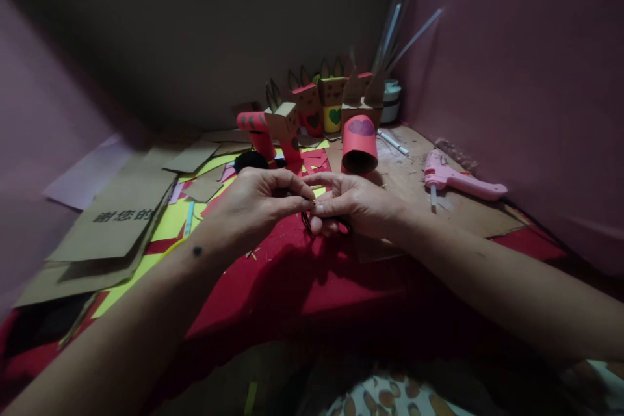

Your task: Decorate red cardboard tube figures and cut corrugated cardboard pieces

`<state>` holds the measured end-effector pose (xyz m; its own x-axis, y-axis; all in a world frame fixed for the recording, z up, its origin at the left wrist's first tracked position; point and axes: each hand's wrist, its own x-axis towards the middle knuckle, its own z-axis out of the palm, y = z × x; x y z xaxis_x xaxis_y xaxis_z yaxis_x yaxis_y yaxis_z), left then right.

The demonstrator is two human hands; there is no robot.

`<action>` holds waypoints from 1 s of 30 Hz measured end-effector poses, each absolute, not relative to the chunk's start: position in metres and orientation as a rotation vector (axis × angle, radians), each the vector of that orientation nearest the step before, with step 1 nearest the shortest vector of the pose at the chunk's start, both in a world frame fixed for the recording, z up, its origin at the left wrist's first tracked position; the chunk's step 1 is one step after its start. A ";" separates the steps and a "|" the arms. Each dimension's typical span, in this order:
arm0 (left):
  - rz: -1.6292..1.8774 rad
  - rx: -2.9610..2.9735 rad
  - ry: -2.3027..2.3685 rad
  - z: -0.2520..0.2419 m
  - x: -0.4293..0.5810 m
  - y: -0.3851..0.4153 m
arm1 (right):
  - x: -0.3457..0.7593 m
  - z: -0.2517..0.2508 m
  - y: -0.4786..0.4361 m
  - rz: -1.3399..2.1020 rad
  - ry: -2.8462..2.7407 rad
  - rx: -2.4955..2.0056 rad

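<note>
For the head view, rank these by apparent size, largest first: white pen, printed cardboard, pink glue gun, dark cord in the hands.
1. Printed cardboard
2. Pink glue gun
3. White pen
Unranked: dark cord, partly hidden, so its size is unsure.

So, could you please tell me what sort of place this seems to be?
Probably a small craft corner: a pink glue gun lies on the right, cardboard pieces are piled on the left, and animal-like figures with pointed ears stand farther back.
</note>
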<state>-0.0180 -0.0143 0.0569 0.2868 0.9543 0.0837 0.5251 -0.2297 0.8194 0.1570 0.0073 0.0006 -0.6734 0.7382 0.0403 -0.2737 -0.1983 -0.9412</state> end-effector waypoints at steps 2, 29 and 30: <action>0.813 1.839 1.325 0.058 -0.019 -0.013 | 0.158 0.001 0.008 1.940 -1.388 -0.544; 1.011 1.475 1.320 0.054 -0.011 -0.027 | 0.157 -0.006 0.009 1.977 -1.344 -0.489; 1.017 1.473 1.318 0.054 -0.011 -0.027 | 0.156 -0.006 0.009 1.972 -1.358 -0.504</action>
<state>-0.0113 -0.0268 0.0537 0.0986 0.9950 0.0164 0.2678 -0.0424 0.9625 0.1564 0.0093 -0.0065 -0.6934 0.7179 0.0617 -0.3138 -0.2238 -0.9227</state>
